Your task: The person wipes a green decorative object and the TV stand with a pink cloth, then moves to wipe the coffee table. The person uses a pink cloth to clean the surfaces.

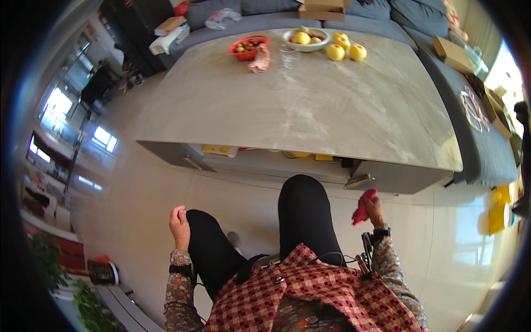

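Note:
My right hand [376, 211] grips a crumpled red cloth [363, 207] beside my right knee, off the table's near side. At the outer side of my left knee is my left hand [179, 226], its fingers curled. No object shows in it, though its palm side is hidden. Ahead of my knees stands a low grey marble-look table [257, 108]. Along its far side are a red bowl of small round fruit [238, 53], a pinkish crumpled cloth [260, 60], a clear glass [287, 61], a white basket of fruit [307, 45] and several loose yellow apples [335, 52].
Under the tabletop, a shelf holds yellow items [218, 149] between grey drawer fronts [390, 176]. A grey sofa [274, 20] wraps the far and right sides, with an open cardboard box [322, 11] on it. Yellow containers [499, 218] stand right; green plants [89, 309] are lower left.

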`<state>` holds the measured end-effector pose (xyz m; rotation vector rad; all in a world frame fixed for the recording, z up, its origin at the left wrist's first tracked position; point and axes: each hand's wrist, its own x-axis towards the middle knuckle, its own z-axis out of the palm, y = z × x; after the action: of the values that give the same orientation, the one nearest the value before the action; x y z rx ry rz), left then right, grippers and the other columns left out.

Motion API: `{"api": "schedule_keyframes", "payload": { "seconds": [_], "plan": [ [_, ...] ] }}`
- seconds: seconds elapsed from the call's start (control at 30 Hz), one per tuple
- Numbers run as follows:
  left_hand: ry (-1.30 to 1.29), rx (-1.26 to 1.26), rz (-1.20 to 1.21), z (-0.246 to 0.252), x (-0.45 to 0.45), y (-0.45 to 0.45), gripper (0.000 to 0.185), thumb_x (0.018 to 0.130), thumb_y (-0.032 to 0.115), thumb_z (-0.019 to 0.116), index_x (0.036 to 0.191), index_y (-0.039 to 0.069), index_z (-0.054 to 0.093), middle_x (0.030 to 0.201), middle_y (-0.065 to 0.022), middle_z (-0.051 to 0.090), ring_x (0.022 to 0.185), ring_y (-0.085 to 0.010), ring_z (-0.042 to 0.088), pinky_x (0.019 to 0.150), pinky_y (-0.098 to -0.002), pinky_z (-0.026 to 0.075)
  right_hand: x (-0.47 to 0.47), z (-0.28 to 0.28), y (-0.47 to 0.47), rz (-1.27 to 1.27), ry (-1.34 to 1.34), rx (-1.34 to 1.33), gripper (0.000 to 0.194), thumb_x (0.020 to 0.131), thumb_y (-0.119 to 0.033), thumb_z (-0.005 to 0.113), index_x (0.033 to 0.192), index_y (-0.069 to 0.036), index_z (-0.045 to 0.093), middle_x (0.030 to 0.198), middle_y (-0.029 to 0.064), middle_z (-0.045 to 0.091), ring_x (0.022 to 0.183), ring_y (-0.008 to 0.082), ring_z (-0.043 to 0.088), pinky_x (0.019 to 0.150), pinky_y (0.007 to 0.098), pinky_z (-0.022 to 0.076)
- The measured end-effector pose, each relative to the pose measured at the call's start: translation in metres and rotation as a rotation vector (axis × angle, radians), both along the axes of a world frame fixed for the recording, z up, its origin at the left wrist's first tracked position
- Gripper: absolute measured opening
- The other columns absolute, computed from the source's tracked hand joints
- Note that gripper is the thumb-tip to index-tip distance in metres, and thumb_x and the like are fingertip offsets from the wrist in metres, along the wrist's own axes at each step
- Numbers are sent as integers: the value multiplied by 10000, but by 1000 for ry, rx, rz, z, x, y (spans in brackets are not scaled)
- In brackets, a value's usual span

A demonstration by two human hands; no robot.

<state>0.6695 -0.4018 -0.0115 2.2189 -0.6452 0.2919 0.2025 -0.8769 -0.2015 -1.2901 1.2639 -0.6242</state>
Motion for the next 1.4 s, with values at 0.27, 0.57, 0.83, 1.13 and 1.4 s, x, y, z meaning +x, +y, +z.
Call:
{"api": "schedule_keyframes", "payload": {
  "seconds": [0.27,0.57,0.83,1.13,1.4],
  "plan": [
    [213,61,-265,40,-16,0,74,917,136,647,964,80,654,806,-64,650,721,-179,618,655,-316,505,-8,158,43,105,-296,-15,177,953,-196,612,1041,-43,623,900,20,650,745,116,600,642,253,499],
    [399,-56,-964,111,-114,-130,534,915,278,695,1336,40,470,1140,-145,625,989,-206,632,832,-326,533,152,345,136,532,-426,41,349,985,-288,568,1203,-18,598,1011,40,650,820,126,620,701,266,514],
    [772,-585,-512,25,-100,-146,462,936,209,648,1306,-14,486,1086,-102,633,941,-199,639,805,-316,535,283,296,213,958,-314,253,555,1028,-480,407,1291,-2,511,1233,76,584,1146,186,534,994,346,422],
    [389,-179,-47,-96,10,-141,377,898,289,659,1094,-25,588,927,-236,635,880,-437,608,773,-466,496,330,240,199,1475,114,183,581,969,-413,585,1369,2,512,1216,93,612,1084,163,588,948,301,480],
    [116,-82,57,-74,87,-194,347,841,154,675,1124,-3,550,1229,-213,481,1074,-425,544,852,-469,509,370,249,206,1666,57,-25,505,964,-372,575,1326,-20,554,1205,151,653,1036,223,629,904,331,491]
  ]
}}
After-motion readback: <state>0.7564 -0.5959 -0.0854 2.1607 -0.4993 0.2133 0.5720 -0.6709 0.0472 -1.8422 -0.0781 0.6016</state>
